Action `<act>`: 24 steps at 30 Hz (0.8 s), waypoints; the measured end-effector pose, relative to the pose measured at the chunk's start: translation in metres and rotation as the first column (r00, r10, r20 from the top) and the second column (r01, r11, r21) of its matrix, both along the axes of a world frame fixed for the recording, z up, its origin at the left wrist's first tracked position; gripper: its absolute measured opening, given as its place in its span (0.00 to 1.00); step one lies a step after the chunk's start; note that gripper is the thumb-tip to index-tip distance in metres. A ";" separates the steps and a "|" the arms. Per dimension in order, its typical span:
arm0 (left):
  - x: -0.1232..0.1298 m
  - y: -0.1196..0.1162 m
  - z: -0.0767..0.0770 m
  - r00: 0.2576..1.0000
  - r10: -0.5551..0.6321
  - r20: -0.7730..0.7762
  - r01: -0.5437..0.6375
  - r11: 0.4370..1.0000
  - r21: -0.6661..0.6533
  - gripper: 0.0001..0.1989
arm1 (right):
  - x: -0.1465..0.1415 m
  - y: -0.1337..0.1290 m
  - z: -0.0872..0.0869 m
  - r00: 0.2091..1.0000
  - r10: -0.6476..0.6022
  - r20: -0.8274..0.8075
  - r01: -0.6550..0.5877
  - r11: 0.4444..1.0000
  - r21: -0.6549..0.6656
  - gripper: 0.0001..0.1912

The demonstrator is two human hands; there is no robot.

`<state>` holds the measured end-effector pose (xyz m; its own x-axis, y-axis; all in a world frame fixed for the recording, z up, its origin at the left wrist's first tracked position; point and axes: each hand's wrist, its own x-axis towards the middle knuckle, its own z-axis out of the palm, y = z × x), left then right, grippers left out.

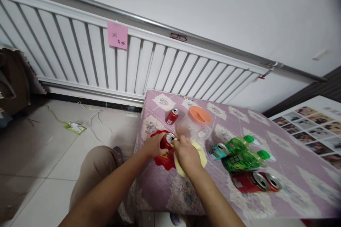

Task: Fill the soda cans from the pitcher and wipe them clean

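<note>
My left hand (154, 145) is wrapped round a red can (165, 141) that stands over a red scalloped dish (165, 161). In my right hand (185, 151) is a yellow cloth (199, 153), its fingers pressed together beside the can's top. Part of the cloth hangs down on both sides of that hand. Just behind my hands stands a clear pitcher (189, 127) with an orange lid (200, 115). A second red can (172, 116) is upright to the pitcher's left.
Right of my hands are a blue can (218, 151), two green bottles (243, 161) and large red cans (250, 181) on the flowered tablecloth (183, 198). A white radiator (133, 60) runs behind. A power strip (75, 127) lies on the floor.
</note>
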<state>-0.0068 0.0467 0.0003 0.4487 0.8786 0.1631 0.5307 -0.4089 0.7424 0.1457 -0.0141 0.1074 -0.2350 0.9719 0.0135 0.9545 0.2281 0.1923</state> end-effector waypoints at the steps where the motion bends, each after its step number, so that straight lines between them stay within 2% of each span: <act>1: 0.000 0.000 0.001 1.000 0.000 0.002 0.000 1.000 0.000 0.39 | 0.006 0.001 0.001 1.000 -0.003 0.008 0.003 1.000 -0.001 0.12; 5: -0.001 -0.002 0.003 1.000 0.013 0.005 -0.013 1.000 -0.010 0.40 | 0.028 0.011 0.008 0.999 -0.047 0.012 0.047 0.999 0.001 0.14; 8: -0.001 -0.003 0.003 1.000 0.018 -0.012 -0.018 1.000 -0.011 0.39 | 0.031 0.021 0.013 0.997 -0.074 -0.015 0.074 0.997 0.023 0.15; 12: -0.001 -0.002 0.002 1.000 0.011 -0.022 -0.011 1.000 0.000 0.39 | 0.018 0.035 0.014 1.000 -0.009 -0.018 0.010 0.999 0.053 0.15; 17: -0.001 -0.001 0.001 1.000 0.011 -0.021 -0.011 1.000 -0.004 0.39 | 0.007 0.048 0.007 0.995 0.079 0.065 -0.081 0.996 0.031 0.13; 24: 0.000 -0.001 -0.001 1.000 0.011 -0.010 -0.011 1.000 0.012 0.39 | 0.016 0.039 0.009 0.994 0.101 0.036 -0.100 0.994 -0.040 0.14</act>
<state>-0.0071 0.0453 -0.0005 0.4411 0.8814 0.1689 0.5425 -0.4118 0.7322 0.1621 0.0251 0.1164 -0.3311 0.9430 -0.0342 0.9186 0.3303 0.2170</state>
